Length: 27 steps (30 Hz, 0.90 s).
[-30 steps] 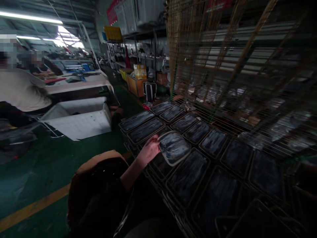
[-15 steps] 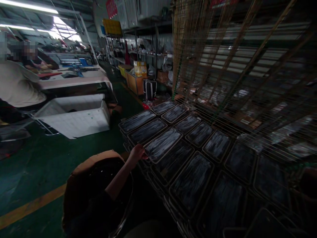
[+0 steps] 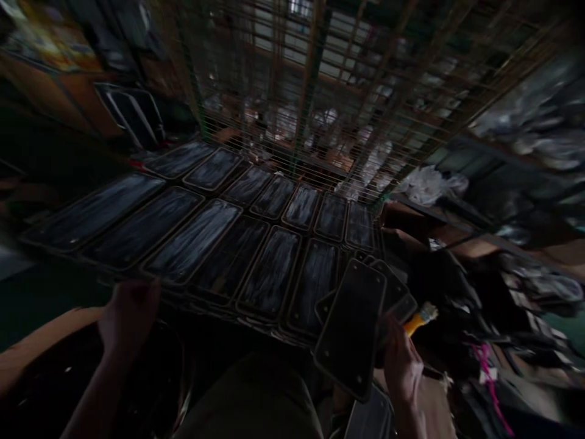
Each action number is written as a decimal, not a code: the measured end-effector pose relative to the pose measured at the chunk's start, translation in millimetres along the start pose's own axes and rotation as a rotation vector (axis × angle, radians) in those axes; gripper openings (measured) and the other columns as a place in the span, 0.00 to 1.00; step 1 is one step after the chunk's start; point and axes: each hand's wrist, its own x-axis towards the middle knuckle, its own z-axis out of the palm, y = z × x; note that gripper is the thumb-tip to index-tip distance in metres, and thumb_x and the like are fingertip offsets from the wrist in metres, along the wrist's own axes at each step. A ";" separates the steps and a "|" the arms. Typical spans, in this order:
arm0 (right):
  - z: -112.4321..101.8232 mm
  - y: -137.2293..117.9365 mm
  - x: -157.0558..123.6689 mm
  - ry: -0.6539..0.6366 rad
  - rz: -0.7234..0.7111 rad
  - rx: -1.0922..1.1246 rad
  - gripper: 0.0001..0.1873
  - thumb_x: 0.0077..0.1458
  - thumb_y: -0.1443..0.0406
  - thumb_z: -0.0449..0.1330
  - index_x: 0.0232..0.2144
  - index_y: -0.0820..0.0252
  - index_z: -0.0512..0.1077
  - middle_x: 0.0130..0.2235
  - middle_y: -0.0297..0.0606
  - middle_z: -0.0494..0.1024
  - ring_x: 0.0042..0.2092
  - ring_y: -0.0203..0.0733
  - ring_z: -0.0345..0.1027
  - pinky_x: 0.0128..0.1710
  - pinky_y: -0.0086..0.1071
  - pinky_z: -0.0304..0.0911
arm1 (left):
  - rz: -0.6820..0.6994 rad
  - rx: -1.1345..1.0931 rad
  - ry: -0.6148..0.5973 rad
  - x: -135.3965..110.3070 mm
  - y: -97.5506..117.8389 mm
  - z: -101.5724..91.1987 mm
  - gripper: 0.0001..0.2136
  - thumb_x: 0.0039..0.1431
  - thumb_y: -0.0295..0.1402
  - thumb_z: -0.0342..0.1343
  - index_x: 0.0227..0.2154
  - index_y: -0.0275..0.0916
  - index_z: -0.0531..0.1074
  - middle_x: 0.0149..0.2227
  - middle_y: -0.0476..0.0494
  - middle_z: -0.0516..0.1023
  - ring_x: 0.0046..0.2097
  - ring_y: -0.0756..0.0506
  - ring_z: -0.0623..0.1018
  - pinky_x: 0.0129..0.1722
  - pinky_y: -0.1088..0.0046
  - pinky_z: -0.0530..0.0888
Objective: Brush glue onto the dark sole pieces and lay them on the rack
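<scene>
My left hand (image 3: 130, 314) is blurred, with its fingers curled closed, at the near edge of a layer of dark rectangular panels (image 3: 192, 241). Anything inside its fingers is hidden. Whitish streaks cover many of these panels, laid in two rows. My right hand (image 3: 404, 363) is closed around a brush (image 3: 418, 320) with a yellow handle, its bristles pointing up and right. Against the fingers of that hand lies a plain dark panel (image 3: 351, 329) with small dots near its corners, tilted over the others. Whether the hand also grips this panel I cannot tell.
A wire grid rack (image 3: 297, 110) rises behind the panels. To the right are cardboard boxes (image 3: 406, 222), plastic bags (image 3: 434, 183) and a pink cord (image 3: 489, 378). A round dark container (image 3: 91, 378) stands below my left hand.
The view has swung right and down. My right hand, the brush and the plain panel are now in plain sight. My left hand stays by the panels' near edge, now further left in view.
</scene>
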 end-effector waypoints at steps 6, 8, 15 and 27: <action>-54.7 -5.4 25.9 -0.086 -0.039 0.162 0.20 0.65 0.64 0.48 0.56 0.55 0.67 0.50 0.40 0.75 0.48 0.41 0.73 0.44 0.30 0.71 | 0.295 -0.514 -1.115 -140.9 73.1 86.1 0.22 0.53 0.54 0.55 0.32 0.36 0.69 0.26 0.45 0.75 0.23 0.48 0.74 0.23 0.75 0.68; -66.4 -9.6 37.0 -0.112 -0.028 0.258 0.19 0.65 0.63 0.49 0.57 0.52 0.67 0.51 0.41 0.74 0.47 0.40 0.73 0.43 0.30 0.71 | 0.280 -0.565 -1.314 -176.9 95.7 105.7 0.25 0.54 0.57 0.53 0.34 0.36 0.67 0.27 0.45 0.75 0.20 0.49 0.73 0.18 0.77 0.65; -61.4 -7.3 60.3 -0.235 -0.067 0.327 0.18 0.66 0.60 0.49 0.54 0.53 0.69 0.48 0.41 0.76 0.44 0.39 0.75 0.42 0.30 0.72 | 0.209 -0.680 -1.417 -209.7 128.5 128.0 0.26 0.55 0.59 0.50 0.29 0.35 0.66 0.24 0.44 0.75 0.22 0.47 0.76 0.19 0.77 0.68; -35.8 15.4 89.3 -0.188 -0.270 -0.036 0.17 0.67 0.58 0.48 0.49 0.57 0.71 0.43 0.34 0.80 0.32 0.35 0.76 0.25 0.25 0.63 | 0.352 -0.647 -1.220 -217.3 127.7 141.4 0.21 0.61 0.53 0.47 0.26 0.39 0.62 0.15 0.53 0.66 0.16 0.50 0.68 0.15 0.78 0.61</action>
